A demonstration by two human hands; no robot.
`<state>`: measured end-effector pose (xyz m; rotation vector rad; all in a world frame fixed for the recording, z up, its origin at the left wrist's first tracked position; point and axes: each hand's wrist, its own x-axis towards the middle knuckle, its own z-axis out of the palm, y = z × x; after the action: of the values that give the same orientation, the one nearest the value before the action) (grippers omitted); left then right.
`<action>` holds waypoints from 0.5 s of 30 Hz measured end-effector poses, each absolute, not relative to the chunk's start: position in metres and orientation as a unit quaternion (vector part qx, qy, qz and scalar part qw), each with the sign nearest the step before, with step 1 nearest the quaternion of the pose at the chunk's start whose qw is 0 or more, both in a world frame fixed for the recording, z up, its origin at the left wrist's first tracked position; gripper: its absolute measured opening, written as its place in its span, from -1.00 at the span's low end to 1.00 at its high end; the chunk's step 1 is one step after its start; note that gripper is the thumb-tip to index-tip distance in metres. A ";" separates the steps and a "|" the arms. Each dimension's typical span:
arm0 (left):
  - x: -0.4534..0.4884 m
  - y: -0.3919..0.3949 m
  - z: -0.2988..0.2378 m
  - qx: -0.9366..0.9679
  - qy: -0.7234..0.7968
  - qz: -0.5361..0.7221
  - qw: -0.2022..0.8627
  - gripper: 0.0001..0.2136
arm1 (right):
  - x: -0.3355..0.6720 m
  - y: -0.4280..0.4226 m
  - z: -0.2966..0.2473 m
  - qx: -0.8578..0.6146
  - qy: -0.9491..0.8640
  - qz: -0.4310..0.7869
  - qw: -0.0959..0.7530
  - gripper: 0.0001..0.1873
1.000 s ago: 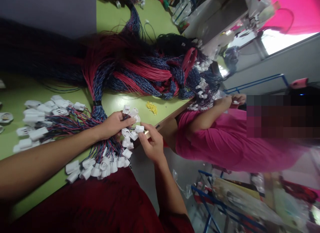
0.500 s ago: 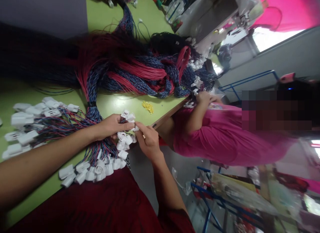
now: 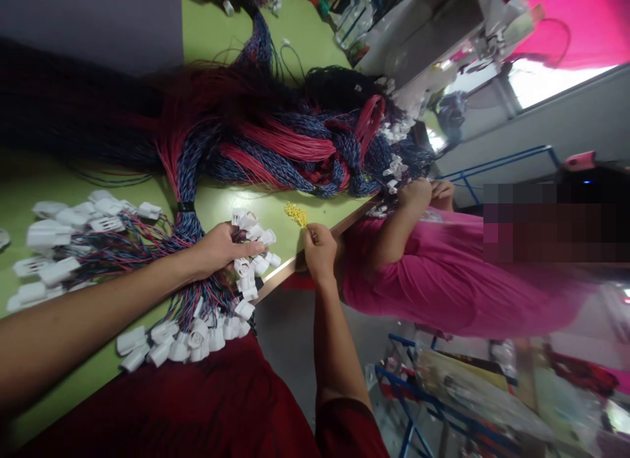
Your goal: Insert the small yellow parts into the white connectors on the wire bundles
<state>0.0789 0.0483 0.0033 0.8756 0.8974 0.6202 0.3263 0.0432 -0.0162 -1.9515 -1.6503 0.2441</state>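
Observation:
My left hand [image 3: 221, 248] is closed round a bundle of red and blue wires [image 3: 194, 261] that end in white plastic connectors [image 3: 253, 251]. The bundle lies over the front edge of a green table [image 3: 231, 205]. My right hand [image 3: 319, 248] is at the table edge, fingers curled in a pinch right beside a small heap of yellow pieces [image 3: 296, 213]. What the pinch holds is too small to see.
A big pile of red, blue and black wire harnesses [image 3: 275, 143] covers the table's middle. More white connectors [image 3: 63, 231] lie at the left. A person in a pink top [image 3: 443, 274] works at the same table edge on the right. Blue metal frames stand below.
My right hand left the connectors by my left hand and moved right to the yellow pieces. My left hand kept its grip on the bundle.

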 end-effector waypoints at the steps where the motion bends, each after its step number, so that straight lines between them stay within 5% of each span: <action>1: 0.079 0.048 0.003 0.398 0.410 0.289 0.768 -0.65 | 0.325 0.045 -0.015 -0.728 -0.627 0.088 0.265 -0.86; 7: 0.078 0.046 0.004 0.392 0.404 0.273 0.780 -0.69 | 0.309 0.041 -0.006 -0.738 -0.626 0.098 0.231 -0.88; 15: 0.076 0.046 0.006 0.415 0.387 0.277 0.776 -0.79 | 0.259 0.009 0.037 -0.610 -0.465 0.473 0.434 -0.88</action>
<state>0.0756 0.0456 0.0061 0.8979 0.8369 0.5990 0.2591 0.0094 0.0375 -1.5188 -1.1585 1.1779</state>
